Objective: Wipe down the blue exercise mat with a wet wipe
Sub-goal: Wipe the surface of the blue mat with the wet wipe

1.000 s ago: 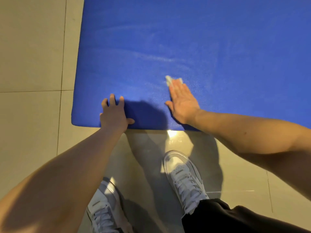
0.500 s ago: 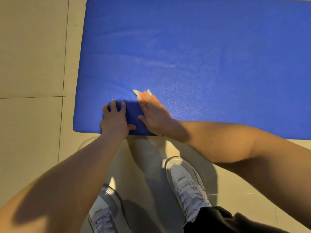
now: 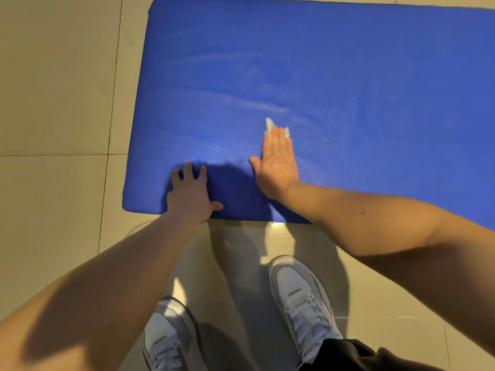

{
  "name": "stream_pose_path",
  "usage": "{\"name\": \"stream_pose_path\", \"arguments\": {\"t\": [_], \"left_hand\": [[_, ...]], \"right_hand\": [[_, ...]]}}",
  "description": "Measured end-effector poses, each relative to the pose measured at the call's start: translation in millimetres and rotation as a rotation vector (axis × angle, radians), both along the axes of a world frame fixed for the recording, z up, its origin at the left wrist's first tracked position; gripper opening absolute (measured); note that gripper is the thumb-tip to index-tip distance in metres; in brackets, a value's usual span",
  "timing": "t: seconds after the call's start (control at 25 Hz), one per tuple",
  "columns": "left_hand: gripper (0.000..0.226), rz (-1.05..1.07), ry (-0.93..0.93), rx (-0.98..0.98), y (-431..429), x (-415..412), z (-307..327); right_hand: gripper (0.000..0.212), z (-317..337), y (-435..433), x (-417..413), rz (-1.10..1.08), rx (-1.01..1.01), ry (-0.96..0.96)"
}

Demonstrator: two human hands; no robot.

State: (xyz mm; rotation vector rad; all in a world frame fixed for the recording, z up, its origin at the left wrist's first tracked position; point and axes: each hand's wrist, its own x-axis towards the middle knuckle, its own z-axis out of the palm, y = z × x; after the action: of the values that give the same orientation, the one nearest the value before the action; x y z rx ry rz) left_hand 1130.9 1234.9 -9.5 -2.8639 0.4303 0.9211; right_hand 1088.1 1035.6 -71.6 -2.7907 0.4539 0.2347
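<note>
— Right hand [image 3: 277, 162]: what is it doing?

— Lying flat, fingers straight and together, pressing a small white wet wipe [image 3: 268, 123] onto the thick blue foam exercise mat [image 3: 348, 76]. Only two pale, blurred corners of the wipe show past the fingertips.

— Where on the mat?

— Toward its left end, a little in from the near edge. Pale streaks cross the blue surface just beyond the wipe and further out.

— And the left hand [image 3: 190, 191]?

— Spread open, palm down on the near edge, left of the right hand, in shadow.

— Around them?

— Beige floor tiles [image 3: 53, 103] and two white lace-up sneakers [image 3: 302, 298] near the mat's edge.

— Changed in the last half second?

— The right hand and wipe were close beside the left hand; they have slid right and farther onto the mat. The left hand has stayed put.
</note>
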Motion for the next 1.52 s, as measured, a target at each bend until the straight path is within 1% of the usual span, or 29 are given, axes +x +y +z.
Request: {"name": "stream_pose_path", "arguments": {"t": [0.08, 0.16, 0.24, 0.28, 0.36, 0.44, 0.52, 0.6, 0.68, 0.76, 0.84, 0.92, 0.96, 1.0, 1.08, 1.24, 1.28, 1.36, 1.44, 1.52], "left_hand": [[0.078, 0.027, -0.039, -0.032, -2.0, 6.0, 1.0], [0.055, 0.064, -0.141, -0.086, -4.9, 15.2, -0.1], [0.048, 0.08, -0.202, -0.142, -10.6, 27.3, -3.1], [0.049, 0.081, -0.209, -0.176, -15.9, 34.5, -5.0], [0.062, 0.051, -0.205, -0.217, -26.9, 48.7, -9.1], [0.084, -0.002, -0.165, -0.172, -35.5, 59.0, -14.8], [0.101, 0.008, -0.093, -0.107, -39.5, 66.7, -20.9], [0.105, 0.014, -0.065, -0.063, -41.0, 70.8, -24.9], [0.105, 0.008, -0.067, -0.053, -40.8, 72.4, -26.4], [0.105, 0.002, -0.068, -0.052, -41.4, 73.3, -25.9], [0.105, -0.004, -0.068, -0.052, -42.7, 73.4, -25.5], [0.106, 0.002, -0.074, -0.063, -42.1, 72.3, -26.3], [0.106, 0.003, -0.079, -0.07, -41.1, 72.4, -25.9], [0.105, -0.001, -0.079, -0.073, -39.4, 72.5, -25.0], [0.104, -0.014, -0.073, -0.078, -35.5, 71.3, -22.5], [0.099, -0.036, -0.099, -0.071, -30.4, 67.2, -19.0], [0.099, -0.035, -0.097, -0.07, -31.3, 67.1, -18.6], [0.099, -0.024, -0.081, -0.063, -33.6, 67.6, -17.8], [0.1, -0.005, -0.066, -0.062, -36.7, 68.8, -16.2], [0.101, 0.005, -0.052, -0.065, -39.6, 70.5, -14.3]], "right_hand": [[0.08, 4.2, 34.1, 5.5, 0.162, 0.063, -0.049], [0.075, 8.4, 45.0, 7.8, 0.302, 0.083, -0.066], [0.074, 9.3, 34.2, 6.7, 0.399, 0.011, -0.085], [0.075, 7.6, 22.2, 6.1, 0.402, -0.01, -0.092], [0.077, 1.6, -9.0, 8.5, 0.309, -0.004, -0.046], [0.075, -0.3, -44.5, 10.2, 0.179, -0.03, 0.007], [0.075, 0.3, -73.1, 12.6, 0.05, -0.053, 0.039], [0.076, 2.1, -76.7, 18.4, -0.074, -0.077, 0.064], [0.078, 1.2, -55.0, 28.5, -0.148, -0.072, 0.053], [0.081, 1.8, -25.6, 37.5, -0.08, -0.002, 0.024], [0.082, 5.0, 0.3, 46.3, 0.111, 0.075, -0.031], [0.078, 9.1, 14.9, 47.0, 0.315, 0.027, -0.045], [0.077, 11.1, 12.9, 47.0, 0.368, 0.013, -0.053], [0.08, 11.2, 5.9, 48.3, 0.374, 0.036, -0.058], [0.082, 8.1, -23.0, 50.9, 0.3, 0.049, -0.015], [0.076, 4.2, -94.0, 54.5, 0.035, -0.096, 0.093], [0.077, 3.9, -97.6, 56.9, -0.037, -0.102, 0.107], [0.078, 2.5, -80.8, 63.7, -0.147, -0.053, 0.097], [0.081, 0.9, -48.7, 70.1, -0.108, 0.024, 0.046], [0.084, 3.1, -12.8, 72.3, 0.037, 0.079, -0.02]]}}
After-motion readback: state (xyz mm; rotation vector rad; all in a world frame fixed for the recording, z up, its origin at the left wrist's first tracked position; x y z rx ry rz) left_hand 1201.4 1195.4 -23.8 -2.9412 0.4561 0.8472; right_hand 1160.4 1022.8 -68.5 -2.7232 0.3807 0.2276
